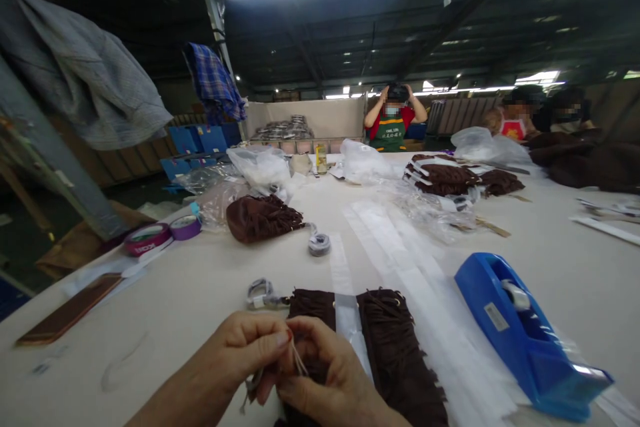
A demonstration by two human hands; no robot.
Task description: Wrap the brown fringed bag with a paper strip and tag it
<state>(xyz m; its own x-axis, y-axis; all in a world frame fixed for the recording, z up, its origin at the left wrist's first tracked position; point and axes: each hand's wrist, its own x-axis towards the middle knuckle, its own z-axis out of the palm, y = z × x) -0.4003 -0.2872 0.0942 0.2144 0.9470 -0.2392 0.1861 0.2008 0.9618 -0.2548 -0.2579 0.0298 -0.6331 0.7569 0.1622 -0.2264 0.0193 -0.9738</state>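
Note:
Both hands meet just in front of a dark brown fringed bag (pixel 400 353), which lies on the table with a white paper strip (pixel 350 320) across its middle. My left hand (pixel 245 347) is closed, thumb and forefinger pinched on a thin pale string (pixel 299 359). Fingers of my right hand (pixel 333 370) are bent around the same string from the other side, and its loose strands show between the hands. A greyish end dangles below the left fingers. Beyond the left hand lies a wrapped, coiled strap (pixel 261 293) beside the bag's corner.
At right stands a blue tape dispenser (pixel 520 333). Another brown fringed bag (pixel 263 217), purple tape rolls (pixel 147 240), a brown phone-like flat case (pixel 70 310) and clear plastic bags (pixel 260 167) lie around. Across the table, a person (pixel 393 120) has raised arms; more people sit at right.

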